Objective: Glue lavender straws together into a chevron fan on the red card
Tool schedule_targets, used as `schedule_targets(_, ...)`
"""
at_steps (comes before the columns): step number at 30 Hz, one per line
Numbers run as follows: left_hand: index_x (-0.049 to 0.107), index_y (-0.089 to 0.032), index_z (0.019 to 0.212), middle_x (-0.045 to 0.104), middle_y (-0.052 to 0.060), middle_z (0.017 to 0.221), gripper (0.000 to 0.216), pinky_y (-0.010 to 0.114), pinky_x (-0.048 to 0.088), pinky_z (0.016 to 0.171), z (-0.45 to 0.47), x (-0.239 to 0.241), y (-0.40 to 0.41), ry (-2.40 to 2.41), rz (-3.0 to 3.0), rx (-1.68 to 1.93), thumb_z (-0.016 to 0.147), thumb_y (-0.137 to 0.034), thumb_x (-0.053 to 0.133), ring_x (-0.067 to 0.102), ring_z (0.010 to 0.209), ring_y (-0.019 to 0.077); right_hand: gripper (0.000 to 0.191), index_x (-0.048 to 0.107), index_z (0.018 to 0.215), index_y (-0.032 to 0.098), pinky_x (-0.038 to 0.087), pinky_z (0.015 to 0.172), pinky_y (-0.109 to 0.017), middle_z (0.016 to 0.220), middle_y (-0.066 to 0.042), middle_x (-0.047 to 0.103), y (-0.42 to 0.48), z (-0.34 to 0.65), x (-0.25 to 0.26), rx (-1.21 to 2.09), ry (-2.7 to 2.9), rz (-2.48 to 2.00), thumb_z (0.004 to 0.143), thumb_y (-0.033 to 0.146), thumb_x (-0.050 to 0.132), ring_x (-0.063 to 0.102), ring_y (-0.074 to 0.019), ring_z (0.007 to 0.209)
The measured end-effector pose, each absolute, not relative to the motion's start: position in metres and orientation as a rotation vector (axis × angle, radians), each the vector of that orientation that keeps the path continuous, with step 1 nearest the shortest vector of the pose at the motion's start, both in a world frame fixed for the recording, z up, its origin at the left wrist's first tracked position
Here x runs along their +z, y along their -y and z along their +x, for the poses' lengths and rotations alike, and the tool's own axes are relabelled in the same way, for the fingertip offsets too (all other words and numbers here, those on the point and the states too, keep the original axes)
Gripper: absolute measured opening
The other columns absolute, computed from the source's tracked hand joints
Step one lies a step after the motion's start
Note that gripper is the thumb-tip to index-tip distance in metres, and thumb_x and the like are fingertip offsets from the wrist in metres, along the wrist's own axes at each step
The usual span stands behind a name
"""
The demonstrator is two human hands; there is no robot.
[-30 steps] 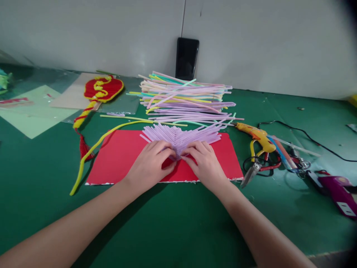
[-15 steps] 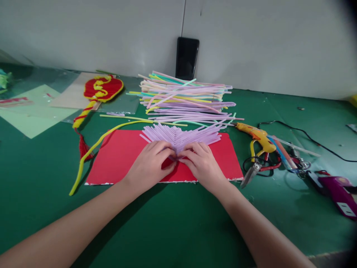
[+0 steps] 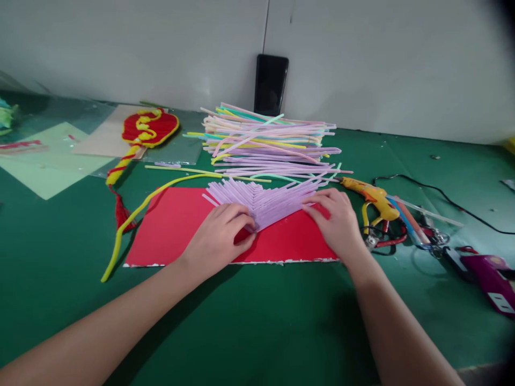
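Lilac pipe cleaners (image 3: 276,202), laid side by side in a V-shaped fan, rest on a red board (image 3: 177,222) with a rough white front edge. At the lower tip of the V, my left hand (image 3: 223,230) is closed, thumb and fingers pinching the pipe cleaners there. My right hand (image 3: 333,220) is at the outer right end of the lowest pipe cleaner, its thumb and fingertips closed around that end. The fingers of my left hand hide part of the V's left arm.
Behind the board lies a pile of coloured pipe cleaners (image 3: 269,136), with a phone (image 3: 271,83) leaning on the wall. To the right are a yellow glue gun (image 3: 372,198), pliers, scissors and a purple power strip (image 3: 488,276). A red-yellow fan (image 3: 148,128) and bent yellow pipe cleaner (image 3: 117,244) lie left.
My right hand has slid from the V's tip outward to the right, along the lowest lilac pipe cleaner to its end. My left hand has stayed at the tip.
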State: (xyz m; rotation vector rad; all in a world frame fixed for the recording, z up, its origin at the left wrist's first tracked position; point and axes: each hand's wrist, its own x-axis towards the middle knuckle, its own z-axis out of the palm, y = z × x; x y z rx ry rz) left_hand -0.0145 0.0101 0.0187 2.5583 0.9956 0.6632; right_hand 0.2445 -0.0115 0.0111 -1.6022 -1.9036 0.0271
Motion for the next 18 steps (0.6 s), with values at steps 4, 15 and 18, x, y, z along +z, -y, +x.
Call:
schedule_targets(4,0.060,-0.018,0.090,0.060,0.005,0.102,0.008,0.037,0.045,0.087,-0.015,0.019,-0.009,-1.003,2.557,0.655,0.082,-0.018,0.059,0.055,0.098,0.0206,0.011,0.069,0.088,0.025,0.043,0.080,-0.040,0.088,-0.004,0.061,0.010,0.265,0.006,0.014,1.844,-1.684,0.084,0.028,0.059,0.055,-0.0222,0.086)
schedule_targets(15,0.060,-0.019,0.089,0.061,0.005,0.101,0.008,0.038,0.046,0.085,-0.015,0.019,-0.009,-1.004,2.547,0.668,0.081,-0.019,0.059,0.057,0.096,0.0208,0.013,0.069,0.090,0.025,0.044,0.080,-0.040,0.090,-0.004,0.062,0.009,0.258,-0.001,0.075,1.881,-1.703,0.085,0.027,0.057,0.054,-0.0220,0.087)
schedule_targets(18,0.060,-0.019,0.089,0.061,0.005,0.101,0.008,0.038,0.046,0.085,-0.015,0.019,-0.009,-1.007,2.546,0.659,0.081,-0.019,0.059,0.056,0.097,0.0209,0.012,0.069,0.089,0.024,0.044,0.080,-0.039,0.089,-0.004,0.062,0.008,0.257,-0.003,0.068,1.867,-1.708,0.085,0.027,0.058,0.055,-0.0218,0.086)
